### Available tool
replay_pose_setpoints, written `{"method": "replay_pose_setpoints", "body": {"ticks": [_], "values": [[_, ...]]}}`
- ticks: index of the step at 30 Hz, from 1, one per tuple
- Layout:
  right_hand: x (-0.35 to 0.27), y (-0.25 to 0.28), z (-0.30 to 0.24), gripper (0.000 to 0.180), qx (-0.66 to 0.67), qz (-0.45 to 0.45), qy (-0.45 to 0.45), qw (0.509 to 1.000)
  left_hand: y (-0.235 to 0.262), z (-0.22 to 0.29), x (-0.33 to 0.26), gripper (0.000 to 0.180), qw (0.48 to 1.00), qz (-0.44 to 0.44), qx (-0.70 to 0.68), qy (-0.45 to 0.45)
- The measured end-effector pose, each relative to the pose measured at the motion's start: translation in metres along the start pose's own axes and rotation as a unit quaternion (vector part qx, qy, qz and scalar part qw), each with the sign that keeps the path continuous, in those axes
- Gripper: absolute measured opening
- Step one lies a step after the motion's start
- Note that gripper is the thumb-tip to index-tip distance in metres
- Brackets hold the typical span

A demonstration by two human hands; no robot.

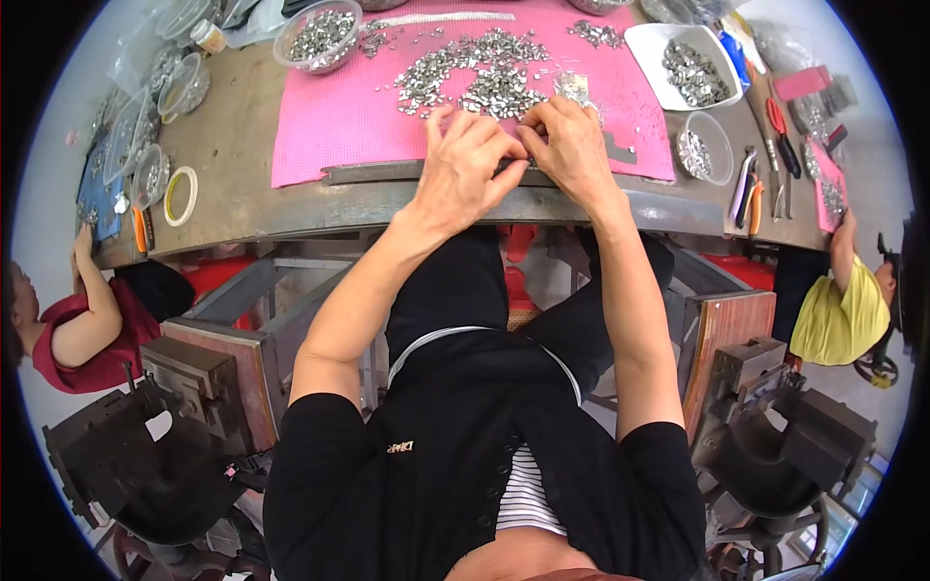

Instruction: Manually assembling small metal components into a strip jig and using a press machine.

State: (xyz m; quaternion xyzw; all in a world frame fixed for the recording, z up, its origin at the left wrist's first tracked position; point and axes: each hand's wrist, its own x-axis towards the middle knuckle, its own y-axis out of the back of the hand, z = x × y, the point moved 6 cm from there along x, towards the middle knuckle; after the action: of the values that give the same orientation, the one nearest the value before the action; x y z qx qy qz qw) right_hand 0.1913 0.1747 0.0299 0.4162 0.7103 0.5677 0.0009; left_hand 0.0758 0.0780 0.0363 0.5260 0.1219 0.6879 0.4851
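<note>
Tiny metal bits getting pinched at the near edge of the pink mat (339, 126)

Both the left hand (463, 167) and right hand (573, 150) are held together, fingers narrowed on something small that can't really be made out. The pile of small silver parts (484, 73) is spread at 12 o'clock from the hands, a white tray (644, 44) at 2 o'clock.
</note>
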Motion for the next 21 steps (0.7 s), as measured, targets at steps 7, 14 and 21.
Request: {"method": "replay_pose_setpoints", "body": {"ticks": [7, 14, 21], "values": [[-0.019, 0.016, 0.002, 0.008, 0.122, -0.016, -0.065, 0.99, -0.005, 0.002, -0.004, 0.012, 1.0, 0.006, -0.001, 0.0], [-0.034, 0.026, -0.011, 0.007, 0.127, 0.006, -0.041, 0.991, 0.015, -0.029, -0.004, 0.01, 0.996, 0.037, 0.028, 0.071], [-0.019, 0.012, 0.006, 0.009, 0.144, 0.001, -0.109, 0.984, 0.014, -0.042, 0.001, 0.012, 0.992, -0.009, 0.073, 0.104]]}}
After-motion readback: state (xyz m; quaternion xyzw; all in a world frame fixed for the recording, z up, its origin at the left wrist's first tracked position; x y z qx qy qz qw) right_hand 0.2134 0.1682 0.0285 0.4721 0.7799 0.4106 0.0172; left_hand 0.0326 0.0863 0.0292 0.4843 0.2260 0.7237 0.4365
